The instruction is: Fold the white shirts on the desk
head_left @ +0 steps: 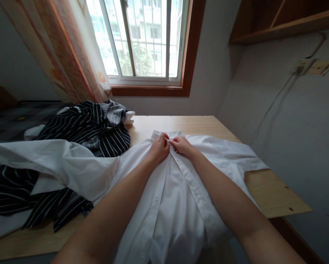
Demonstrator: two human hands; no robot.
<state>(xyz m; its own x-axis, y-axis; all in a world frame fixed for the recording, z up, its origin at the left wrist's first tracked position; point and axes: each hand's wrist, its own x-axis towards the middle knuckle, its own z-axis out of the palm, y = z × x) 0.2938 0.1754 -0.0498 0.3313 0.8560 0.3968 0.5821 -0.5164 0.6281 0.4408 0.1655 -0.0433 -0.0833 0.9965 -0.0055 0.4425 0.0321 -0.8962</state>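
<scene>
A white button-up shirt [178, 205] lies front side up with its collar at the far end and both sleeves spread sideways. Just below the collar, my left hand [160, 148] pinches one front edge. My right hand [182, 145] is closed on the opposite edge, its fingertips meeting those of the left. Lower down, the two front edges lie apart, and a button shows on the left one. Whatever button is between my fingers is hidden. The shirt's lower part hangs toward me over the near side.
Under the shirt is a pale wooden board [280, 194]. Black-and-white striped clothes [84, 124] are heaped at the left, partly beneath a sleeve. A window [145, 44] with a curtain [71, 51] is behind. On the right wall are a cable, an outlet [304, 67] and a shelf [285, 25].
</scene>
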